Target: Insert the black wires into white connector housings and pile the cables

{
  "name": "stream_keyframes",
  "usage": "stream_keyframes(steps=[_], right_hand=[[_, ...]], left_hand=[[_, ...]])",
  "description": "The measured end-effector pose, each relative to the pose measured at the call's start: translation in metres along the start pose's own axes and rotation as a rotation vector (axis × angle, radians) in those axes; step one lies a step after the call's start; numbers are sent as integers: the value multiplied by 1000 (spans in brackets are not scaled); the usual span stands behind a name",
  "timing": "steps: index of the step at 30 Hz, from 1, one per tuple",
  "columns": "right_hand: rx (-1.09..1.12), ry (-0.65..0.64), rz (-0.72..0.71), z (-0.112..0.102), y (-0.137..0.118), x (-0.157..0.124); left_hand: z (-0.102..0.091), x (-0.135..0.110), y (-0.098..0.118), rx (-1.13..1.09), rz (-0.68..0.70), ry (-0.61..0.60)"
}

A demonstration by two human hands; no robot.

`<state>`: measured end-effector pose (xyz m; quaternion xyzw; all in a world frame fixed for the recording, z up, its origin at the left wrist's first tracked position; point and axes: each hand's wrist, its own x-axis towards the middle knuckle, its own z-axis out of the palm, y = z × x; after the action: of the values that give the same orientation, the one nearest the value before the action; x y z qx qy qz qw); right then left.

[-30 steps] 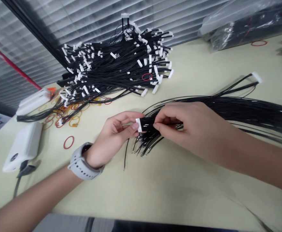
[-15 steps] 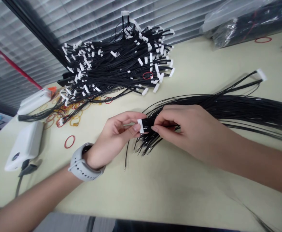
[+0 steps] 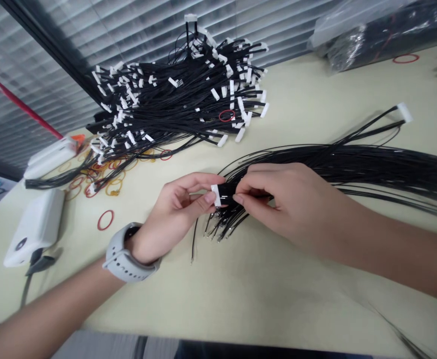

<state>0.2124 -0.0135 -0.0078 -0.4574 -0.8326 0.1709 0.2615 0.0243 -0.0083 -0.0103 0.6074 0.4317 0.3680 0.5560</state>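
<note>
The person's right hand (image 3: 274, 199) had slid closer to the white connector (image 3: 215, 195) on the black wire bundle (image 3: 226, 193), while the head camera's shifted view carried the cable pile (image 3: 181, 102) higher in frame.

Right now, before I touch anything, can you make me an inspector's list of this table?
Surface: pale green table, with things spread across it.
Job's things: bundle of black wires ending in a white plug.
Grips: left hand holds the bundle at the plug; right hand pinches it just beside.
Clutter: big heap of plugged wires, red rubber band, white box.
Cables: long black wires spread out right of the hands.
Surroundings: window blinds, plastic bag at the far edge.
Other people: nothing seen.
</note>
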Motion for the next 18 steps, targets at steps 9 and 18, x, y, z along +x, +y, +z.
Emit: stream_keyframes(steps=[9, 18], right_hand=[[15, -8, -36, -1, 3, 0], [66, -6, -70, -1, 5, 1]], left_hand=[[1, 0, 1, 5, 21, -8], [2, 0, 1, 34, 17, -19]])
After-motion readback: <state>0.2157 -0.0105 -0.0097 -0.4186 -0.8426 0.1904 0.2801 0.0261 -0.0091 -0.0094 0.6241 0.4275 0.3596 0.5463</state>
